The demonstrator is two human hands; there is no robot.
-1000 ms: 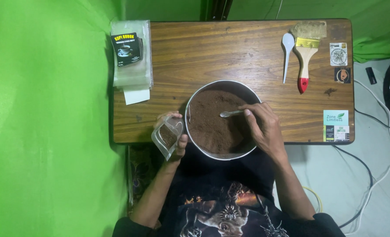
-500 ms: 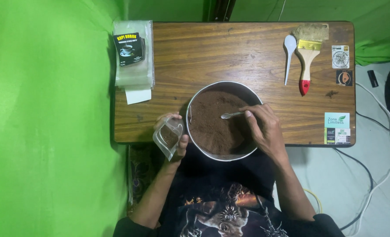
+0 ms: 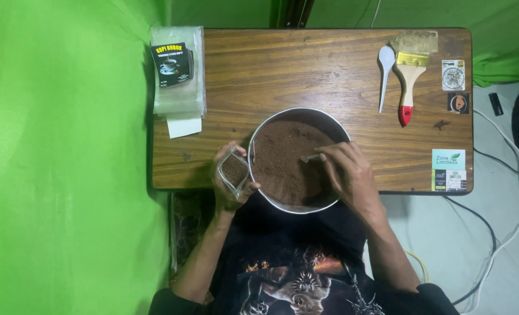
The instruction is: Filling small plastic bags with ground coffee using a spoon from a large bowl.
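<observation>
While I look straight down on a wooden table (image 3: 329, 76), a round metal bowl (image 3: 253, 146) of brown powder (image 3: 283, 163) sits at the middle of the near edge, just in front of the person's chest. My left hand (image 3: 227, 186) is closed around a small clear pouch (image 3: 234, 173), held open against the bowl's left rim, with some powder already inside. My right hand (image 3: 347, 172) is pinched on a small spoon (image 3: 311, 157), its tip over the powder near the bowl's centre. To do this well, I judge the pouch mouth should stay wide and touching the rim, so spills fall back into the bowl, and each spoonful should be modest and level. At the far left corner lies a stack of empty pouches (image 3: 178, 87) with a dark label card (image 3: 172, 63); at the far right corner, a white spoon (image 3: 385, 73) and a paintbrush (image 3: 410, 76).
</observation>
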